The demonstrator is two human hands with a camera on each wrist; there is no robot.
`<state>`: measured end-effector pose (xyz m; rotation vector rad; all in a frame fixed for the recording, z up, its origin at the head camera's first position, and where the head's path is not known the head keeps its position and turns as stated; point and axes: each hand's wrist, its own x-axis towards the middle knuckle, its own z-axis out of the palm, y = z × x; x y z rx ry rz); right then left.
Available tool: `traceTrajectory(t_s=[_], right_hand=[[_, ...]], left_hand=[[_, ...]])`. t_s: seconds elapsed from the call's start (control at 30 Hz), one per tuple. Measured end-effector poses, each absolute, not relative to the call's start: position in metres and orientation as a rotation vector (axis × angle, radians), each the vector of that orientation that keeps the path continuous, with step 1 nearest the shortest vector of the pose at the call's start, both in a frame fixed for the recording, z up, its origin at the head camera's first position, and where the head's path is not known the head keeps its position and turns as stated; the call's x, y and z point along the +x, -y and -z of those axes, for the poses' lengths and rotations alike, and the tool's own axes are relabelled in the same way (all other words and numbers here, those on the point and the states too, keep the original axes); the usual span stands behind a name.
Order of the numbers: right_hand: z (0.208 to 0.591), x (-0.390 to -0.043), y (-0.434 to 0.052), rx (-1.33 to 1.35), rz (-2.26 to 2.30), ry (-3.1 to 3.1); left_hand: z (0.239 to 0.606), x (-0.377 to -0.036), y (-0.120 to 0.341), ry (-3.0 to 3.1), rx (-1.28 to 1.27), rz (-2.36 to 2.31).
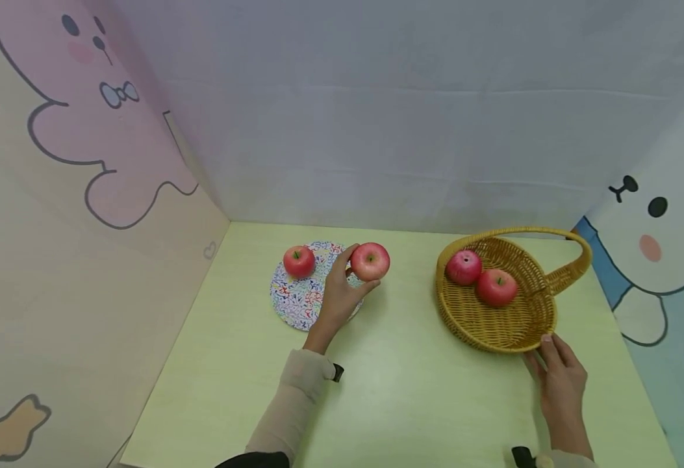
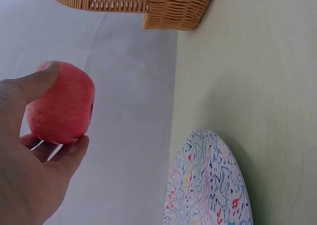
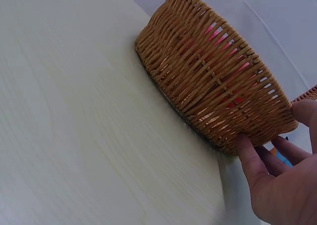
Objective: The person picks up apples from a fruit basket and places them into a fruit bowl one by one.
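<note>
Left hand: extended forward on a beige-sleeved forearm, raised above the surface, thumb and fingers curled round a red apple, thumb on top, fingers beneath. Right hand: forward at the right side, wrist low near the surface, fingers nearly straight, tips pressed against the outer wall of a wicker basket, thumb alongside its rim.
</note>
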<state>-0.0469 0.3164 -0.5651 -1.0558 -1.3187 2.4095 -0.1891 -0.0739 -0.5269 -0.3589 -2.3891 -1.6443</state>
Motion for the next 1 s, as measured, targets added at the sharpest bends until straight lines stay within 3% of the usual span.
traceTrajectory(t_s=[1.0], right_hand=[[0.568, -0.046, -0.319, -1.037, -2.418, 1.355]], left_hand=[[0.543, -0.214, 0.092, 2.323, -0.022, 1.708]])
